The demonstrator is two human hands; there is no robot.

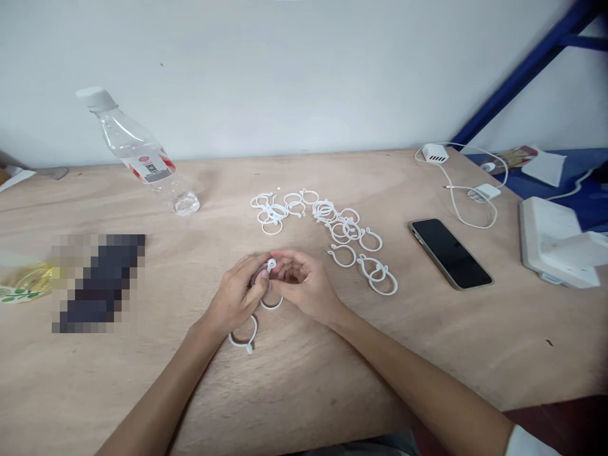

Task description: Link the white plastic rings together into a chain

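Near the middle of the table, my left hand (pixel 241 290) is closed, pinching a white plastic curtain ring (pixel 272 263) whose small eyelet points up between thumb and fingers. Curled against the same ring, my right hand (pixel 308 285) has its fingertips at the eyelet, and most of the ring is hidden by both hands. Below the hands a white arc (pixel 272 307) shows; whether it belongs to the held ring I cannot tell. Another curtain ring (pixel 250 348) lies beside my left wrist. Beyond my hands, several loose curtain rings (pixel 342 256) are spread in overlapping clusters.
A clear bottle (pixel 142 149) with a white cap stands at the back left. A phone (pixel 451 253) lies to the right, near a white cable (pixel 453 202) and a white device (pixel 551 244). A blurred dark patch (pixel 102 278) and a yellow packet (pixel 28 282) are at left.
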